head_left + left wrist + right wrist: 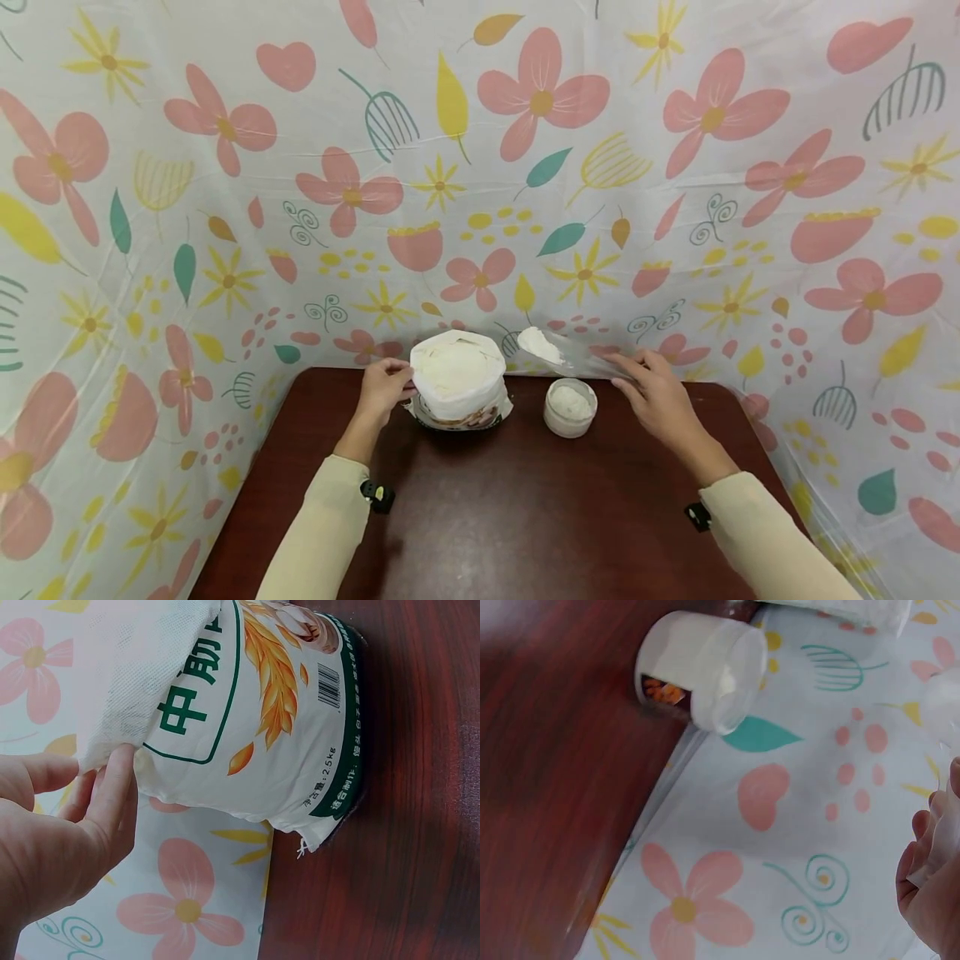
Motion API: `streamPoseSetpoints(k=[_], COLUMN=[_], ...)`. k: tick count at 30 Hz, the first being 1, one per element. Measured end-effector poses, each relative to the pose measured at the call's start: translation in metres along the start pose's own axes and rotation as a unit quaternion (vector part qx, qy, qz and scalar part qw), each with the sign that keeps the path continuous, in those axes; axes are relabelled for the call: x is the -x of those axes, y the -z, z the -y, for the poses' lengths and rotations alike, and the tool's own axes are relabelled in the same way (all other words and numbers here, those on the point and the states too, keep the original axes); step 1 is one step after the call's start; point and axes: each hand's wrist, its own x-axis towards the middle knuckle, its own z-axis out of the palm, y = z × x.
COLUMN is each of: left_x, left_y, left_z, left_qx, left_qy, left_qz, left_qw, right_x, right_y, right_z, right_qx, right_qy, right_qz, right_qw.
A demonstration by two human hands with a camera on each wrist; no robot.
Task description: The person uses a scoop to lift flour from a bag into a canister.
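A white flour bag [453, 407], its top folded outward, stands at the back of the table with white flour [456, 367] inside. My left hand [384, 387] pinches the left side of its rim; the left wrist view shows thumb and fingers [112, 791] on the folded white edge. In my right hand [658, 398] I grip the handle of a clear plastic scoop [581, 354]. A heap of white flour [538, 343] lies on the scoop's far end, raised between the bag and a clear round jar [570, 408]. White powder fills much of that jar.
The dark red-brown table [480, 517] ends right behind the bag and jar, against a flower-printed cloth [480, 208]. This cloth also rises along the left and right sides. In the right wrist view, the jar [697, 671] has a dark label with an orange picture.
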Motion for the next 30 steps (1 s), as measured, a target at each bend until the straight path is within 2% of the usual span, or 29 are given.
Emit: streamPoseSetpoints(k=[7,16,23,30], left_x=[-0.002,-0.002,-0.002,-0.003], left_y=[0.0,0.0,0.0,0.0], left_z=[0.001,0.002,0.002,0.002], left_qx=[-0.005,-0.005,-0.005,-0.005], left_qy=[-0.002,0.0,0.0,0.003], left_qz=[0.0,0.0,0.0,0.001], left_qw=[1.0,1.0,1.0,1.0], right_x=[0.018,0.042,0.048,0.046], right_y=[0.008,0.008,0.009,0.011], right_z=[-0.016,-0.038,-0.054,-0.071], right_qx=[0.022,0.062,0.09,0.12], right_qy=[0.006,0.013,0.035,0.07], right_qz=[-0.014,0.004,0.036,0.081], right_qw=[1.0,0.998,0.995,0.987])
